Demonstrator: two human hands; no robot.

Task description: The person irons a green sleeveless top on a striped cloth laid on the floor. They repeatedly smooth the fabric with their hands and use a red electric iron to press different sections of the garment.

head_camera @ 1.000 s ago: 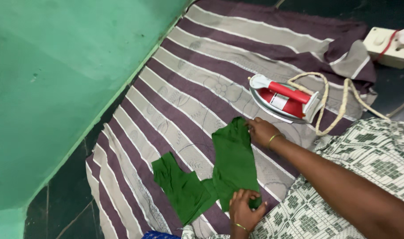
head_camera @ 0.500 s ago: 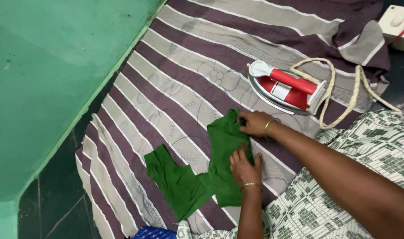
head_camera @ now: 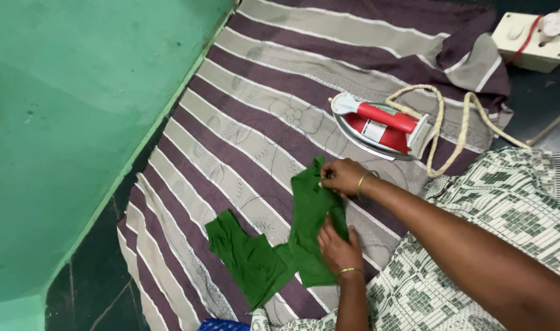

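While the right hand (head_camera: pixel 343 176) pinches the far edge of a green garment (head_camera: pixel 304 214) on the striped cloth (head_camera: pixel 243 122), the left hand (head_camera: pixel 336 245) presses flat, fingers spread, seemingly steadying a fold; a red iron (head_camera: pixel 378 125) rests just beyond.

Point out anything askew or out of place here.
The striped cloth is bunched up at its far corner near the socket box. The iron's cord loops loosely across it. Nothing looks spilled or damaged.
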